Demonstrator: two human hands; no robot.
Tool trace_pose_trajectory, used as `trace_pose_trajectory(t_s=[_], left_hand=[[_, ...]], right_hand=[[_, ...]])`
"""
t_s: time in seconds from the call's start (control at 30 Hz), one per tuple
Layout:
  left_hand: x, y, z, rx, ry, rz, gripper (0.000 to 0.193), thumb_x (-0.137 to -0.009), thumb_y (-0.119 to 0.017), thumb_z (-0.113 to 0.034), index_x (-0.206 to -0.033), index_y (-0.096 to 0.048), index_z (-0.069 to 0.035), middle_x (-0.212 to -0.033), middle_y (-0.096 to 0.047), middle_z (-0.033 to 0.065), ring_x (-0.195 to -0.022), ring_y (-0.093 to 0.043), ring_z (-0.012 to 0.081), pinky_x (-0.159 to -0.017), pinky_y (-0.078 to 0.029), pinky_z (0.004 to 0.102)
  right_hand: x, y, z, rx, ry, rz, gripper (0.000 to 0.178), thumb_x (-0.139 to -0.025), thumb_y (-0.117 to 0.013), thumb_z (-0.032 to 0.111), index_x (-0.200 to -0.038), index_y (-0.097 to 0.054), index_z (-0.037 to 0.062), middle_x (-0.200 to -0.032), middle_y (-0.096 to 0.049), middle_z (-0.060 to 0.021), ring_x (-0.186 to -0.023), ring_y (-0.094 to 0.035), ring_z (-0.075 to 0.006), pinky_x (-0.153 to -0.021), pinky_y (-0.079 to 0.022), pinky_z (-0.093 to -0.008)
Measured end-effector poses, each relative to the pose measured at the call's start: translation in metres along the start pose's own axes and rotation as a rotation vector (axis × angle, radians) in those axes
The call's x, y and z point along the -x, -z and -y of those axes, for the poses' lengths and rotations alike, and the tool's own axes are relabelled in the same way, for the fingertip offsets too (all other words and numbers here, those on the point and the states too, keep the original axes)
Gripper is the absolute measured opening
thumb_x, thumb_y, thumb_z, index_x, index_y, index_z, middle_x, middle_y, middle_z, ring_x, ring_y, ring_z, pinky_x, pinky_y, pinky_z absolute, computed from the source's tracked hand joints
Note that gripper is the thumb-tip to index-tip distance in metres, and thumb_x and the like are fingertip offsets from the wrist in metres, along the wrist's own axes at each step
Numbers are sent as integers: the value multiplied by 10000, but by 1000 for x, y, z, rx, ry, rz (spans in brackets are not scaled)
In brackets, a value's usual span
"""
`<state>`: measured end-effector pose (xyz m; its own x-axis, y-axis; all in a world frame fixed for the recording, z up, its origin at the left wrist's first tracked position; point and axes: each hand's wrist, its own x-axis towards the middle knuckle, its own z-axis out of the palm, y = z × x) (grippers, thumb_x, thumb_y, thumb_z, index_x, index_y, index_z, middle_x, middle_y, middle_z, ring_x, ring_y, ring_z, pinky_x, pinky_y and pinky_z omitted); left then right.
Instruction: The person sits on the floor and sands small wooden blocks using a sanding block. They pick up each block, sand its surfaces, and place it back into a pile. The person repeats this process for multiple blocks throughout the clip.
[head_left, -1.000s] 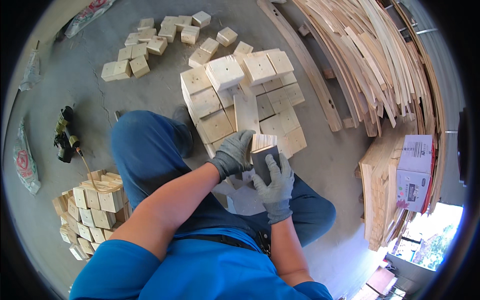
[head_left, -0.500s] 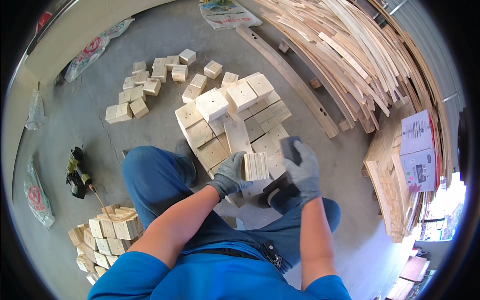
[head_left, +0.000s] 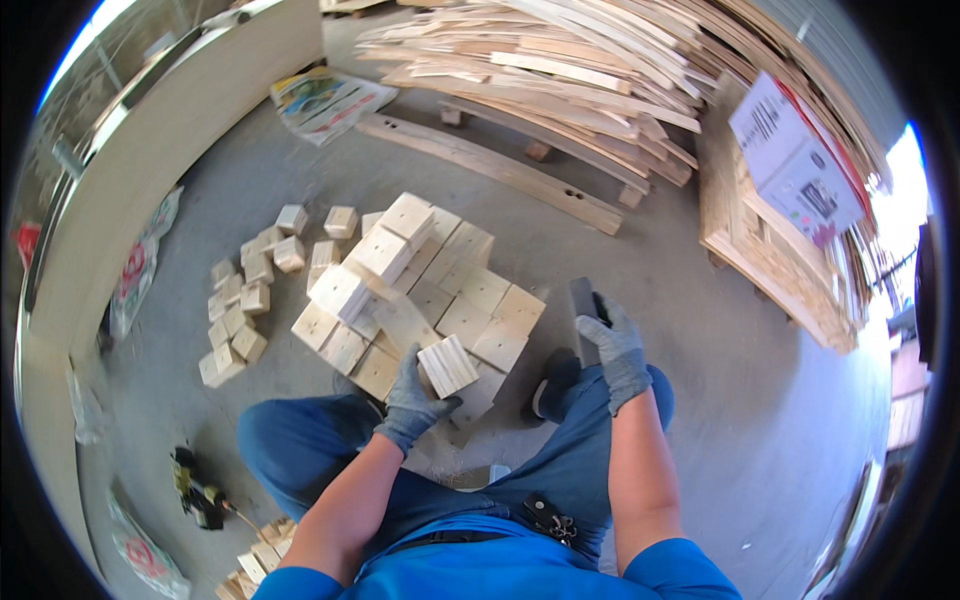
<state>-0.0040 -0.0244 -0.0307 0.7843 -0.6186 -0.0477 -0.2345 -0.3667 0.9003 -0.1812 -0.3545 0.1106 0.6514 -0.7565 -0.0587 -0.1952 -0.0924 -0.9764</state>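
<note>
One wooden block (head_left: 448,366), apparently held, touches left hand (head_left: 412,406); well apart, right hand (head_left: 618,350) grips a dark slab (head_left: 581,297).

Head-worn camera, left one of side-by-side wide fisheye pair, looking steeply down past your blue shirt (head_left: 490,572) at your knees (head_left: 278,437) and floor (head_left: 735,400). Your left hand (head_left: 410,403) and right hand (head_left: 618,350) showing close below lens, forearms (head_left: 345,510) extending from lower edge; board pile (head_left: 560,73) lying farther off, toward top, ahead of you. View sitting upright, unmirrored, its left matching yours, straight edges bending toward rim.
</note>
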Motion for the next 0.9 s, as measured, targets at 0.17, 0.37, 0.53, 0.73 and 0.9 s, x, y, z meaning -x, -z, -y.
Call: trace_pose_trajectory(t_s=[0.17, 0.37, 0.53, 0.73, 0.9], left_hand=[[8, 8, -17, -106, -7, 4, 1302, -620, -1027, -302, -1630, -276, 35, -1496, -518, 219, -1404, -529, 359, -1202, -442, 431], [6, 8, -2, -13, -7, 28, 1160, -616, -1020, -260, -1554, -388, -5, -1447, -554, 185, -1356, -543, 343, -1170, -453, 441], [2, 6, -8, 14, 10, 29, 1123, -619, -1011, -211, -1542, -404, -9, -1435, -566, 167, -1325, -560, 314, -1169, -451, 433], [2, 9, 4, 83, -31, 33, 1072, -646, -998, -192, -1531, -420, -15, -1437, -567, 158, -1333, -554, 308, -1166, -456, 427], [6, 14, 0, 36, -11, 45, 1299, -654, -998, -162, -1686, -218, -39, -1593, -459, 189, -1431, -491, 336, -1196, -440, 457]], right_hand=[[8, 1, 2, 144, 35, 68, 712, -868, -892, 254, -1471, -624, -14, -1372, -717, -170, -1241, -682, -254, -1081, -522, -357], [11, -1, 7, 379, 123, 87, 780, -823, -905, 355, -1464, -631, 4, -1441, -661, -246, -1335, -638, -389, -1152, -490, -421], [10, 4, 4, 430, 141, 141, 759, -849, -873, 364, -1486, -614, 44, -1492, -607, -241, -1374, -589, -406, -1173, -471, -449], [20, 5, 1, 492, 162, 158, 744, -839, -875, 358, -1475, -623, 65, -1499, -601, -228, -1371, -578, -424, -1167, -470, -466], [26, 11, -2, 612, 185, 155, 732, -825, -876, 378, -1461, -639, 105, -1500, -593, -236, -1345, -578, -453, -1152, -472, -497]])
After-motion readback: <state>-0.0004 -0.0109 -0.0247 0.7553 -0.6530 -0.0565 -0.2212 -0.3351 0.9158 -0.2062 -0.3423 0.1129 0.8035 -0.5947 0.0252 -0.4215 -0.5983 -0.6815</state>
